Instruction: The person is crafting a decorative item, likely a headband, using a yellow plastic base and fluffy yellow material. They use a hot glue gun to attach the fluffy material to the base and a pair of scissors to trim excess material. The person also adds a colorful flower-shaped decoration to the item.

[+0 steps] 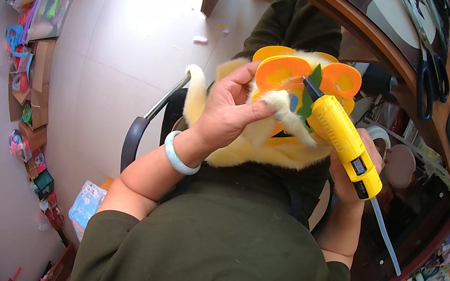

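Observation:
My right hand grips a yellow hot glue gun whose dark nozzle points up and left. A translucent glue stick sticks out of its back end. The nozzle tip is over an orange felt petal shape; whether it touches cannot be told. My left hand pinches a strip of cream plush fabric at the petals' edge. A green felt leaf lies between the orange petals. Beneath them, a larger piece of cream plush rests on my lap.
A wooden desk curves along the upper right, with large scissors on it. A chair armrest stands to my left. Boxes, including a clear plastic bin, line the left wall. A small pink scrap lies on the floor.

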Tool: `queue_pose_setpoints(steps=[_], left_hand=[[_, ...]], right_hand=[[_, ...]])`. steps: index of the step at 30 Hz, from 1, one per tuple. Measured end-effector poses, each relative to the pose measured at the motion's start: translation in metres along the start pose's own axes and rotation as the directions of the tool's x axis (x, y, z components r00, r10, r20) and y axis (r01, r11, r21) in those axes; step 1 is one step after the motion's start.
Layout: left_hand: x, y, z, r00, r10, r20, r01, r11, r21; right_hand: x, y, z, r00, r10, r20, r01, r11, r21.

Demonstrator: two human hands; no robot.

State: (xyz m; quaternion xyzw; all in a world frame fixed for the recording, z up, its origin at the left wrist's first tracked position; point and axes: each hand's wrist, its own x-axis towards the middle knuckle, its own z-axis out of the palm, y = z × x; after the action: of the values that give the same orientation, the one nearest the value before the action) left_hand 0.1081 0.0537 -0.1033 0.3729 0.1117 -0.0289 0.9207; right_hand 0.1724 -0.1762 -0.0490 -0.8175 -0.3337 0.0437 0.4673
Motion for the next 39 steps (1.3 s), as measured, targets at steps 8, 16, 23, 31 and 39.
queue_pose_setpoints(steps=[8, 16, 23, 31, 39], left_hand=[[0.0004, -0.0014, -0.0012, 1.0, -0.014, 0.002, 0.014, 1.0, -0.017], [0.0013, -0.0013, -0.0018, 0.999, -0.041, -0.016, 0.04, 0.997, -0.062], [0.0, -0.0032, -0.0014, 0.999, -0.048, -0.027, 0.046, 0.997, -0.058], [-0.001, -0.0029, 0.0008, 0.999, -0.047, -0.016, 0.046, 0.997, -0.062], [-0.0026, -0.0043, -0.0003, 0.999, -0.042, -0.021, 0.041, 0.998, -0.053]], right_hand=[[-0.0048, 0.0047, -0.0024, 1.0, -0.004, -0.017, 0.004, 1.0, -0.005], [-0.0044, 0.0061, 0.0019, 0.987, -0.135, -0.092, 0.13, 0.989, -0.064], [-0.0049, 0.0009, -0.0018, 0.991, -0.086, -0.101, 0.077, 0.993, -0.085], [-0.0001, -0.0015, 0.0023, 0.987, -0.139, -0.085, 0.13, 0.986, -0.105], [-0.0062, 0.0018, 0.002, 0.993, -0.109, -0.053, 0.102, 0.988, -0.114]])
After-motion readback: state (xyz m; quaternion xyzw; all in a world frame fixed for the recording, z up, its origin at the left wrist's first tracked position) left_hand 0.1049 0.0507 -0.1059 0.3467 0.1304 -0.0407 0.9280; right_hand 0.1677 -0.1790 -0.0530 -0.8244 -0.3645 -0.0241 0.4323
